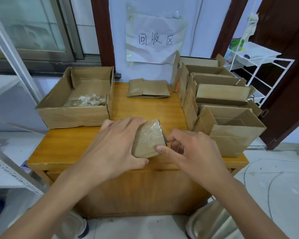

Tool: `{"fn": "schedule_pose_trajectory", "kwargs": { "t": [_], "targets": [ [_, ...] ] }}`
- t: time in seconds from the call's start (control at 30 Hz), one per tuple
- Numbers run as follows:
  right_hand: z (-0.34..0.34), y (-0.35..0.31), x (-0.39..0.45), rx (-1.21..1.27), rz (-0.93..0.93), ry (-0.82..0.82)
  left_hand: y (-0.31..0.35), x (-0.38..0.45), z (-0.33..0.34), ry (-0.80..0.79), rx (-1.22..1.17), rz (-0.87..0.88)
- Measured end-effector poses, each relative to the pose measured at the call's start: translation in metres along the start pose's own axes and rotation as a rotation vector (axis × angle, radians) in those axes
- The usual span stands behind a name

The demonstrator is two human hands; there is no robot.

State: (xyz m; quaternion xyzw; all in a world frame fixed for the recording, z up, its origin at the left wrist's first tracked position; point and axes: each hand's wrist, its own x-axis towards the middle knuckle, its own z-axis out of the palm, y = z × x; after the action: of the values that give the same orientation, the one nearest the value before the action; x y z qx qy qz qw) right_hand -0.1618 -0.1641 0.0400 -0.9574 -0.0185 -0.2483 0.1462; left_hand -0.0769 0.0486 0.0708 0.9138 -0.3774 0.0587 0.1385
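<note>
Small box (149, 138) sits on the table (62, 145) near the front edge, right between both hands, with clear tape wrinkled over its top. Its long axis runs away from the person, the far end leaning a bit right. The left hand (114, 145) has the grip on it: fingers laid over the left side and top, thumb hooked round the near edge. The right hand (193, 152) comes in from the right, thumb tip on the near right corner and curled fingers at the right edge. I can't tell if it has actually pinched the tape or is only touching. My guess is the tape gets picked from that right edge, so the right hand is the one placed for it while the left pins the box.

Counts:
- one open carton (72, 116) at the left with a pile of tape scraps (85, 101) inside
- one flattened box (148, 88) at the back
- a row of opened boxes (231, 133) on the right, five I think, though they overlap
- one paper sign (155, 38) on the wall
</note>
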Motion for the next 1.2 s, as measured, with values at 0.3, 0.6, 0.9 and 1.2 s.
{"fn": "schedule_pose_trajectory", "kwargs": {
  "t": [0.3, 0.6, 0.9, 1.2],
  "targets": [
    [-0.004, 0.001, 0.004, -0.457, -0.267, 0.016, -0.014, 0.011, 0.012, -0.038, 0.057, 0.056],
    [0.013, -0.008, 0.003, -0.547, -0.325, 0.204, -0.017, 0.015, 0.02, 0.001, 0.092, 0.048],
    [0.023, -0.005, 0.005, 0.01, -0.035, 0.15, -0.018, 0.015, 0.023, 0.021, 0.079, 0.011],
    [-0.013, -0.002, 0.038, -0.528, -0.437, -0.337, -0.016, 0.013, 0.024, 0.028, 0.118, 0.045]
  ]
}}
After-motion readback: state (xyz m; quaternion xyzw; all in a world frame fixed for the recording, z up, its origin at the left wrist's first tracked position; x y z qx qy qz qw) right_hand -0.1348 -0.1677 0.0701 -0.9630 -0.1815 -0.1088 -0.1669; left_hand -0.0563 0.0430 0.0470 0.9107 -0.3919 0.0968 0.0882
